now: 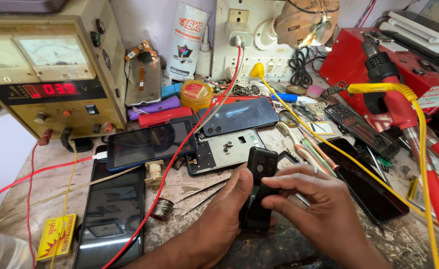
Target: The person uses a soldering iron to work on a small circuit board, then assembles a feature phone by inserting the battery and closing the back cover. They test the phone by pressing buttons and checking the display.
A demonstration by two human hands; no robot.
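Black phone [260, 192], left hand [219, 219], right hand [314, 204] gripping

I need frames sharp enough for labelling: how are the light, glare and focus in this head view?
Head view: bright, even light; the small black phone in the left hand and right hand is sharp. Pale glare streaks the large dark phone screen. The lamp above is blown out, and the edges bow slightly.

Red meter display [50, 90]; yellow packet [56, 236] front-left.
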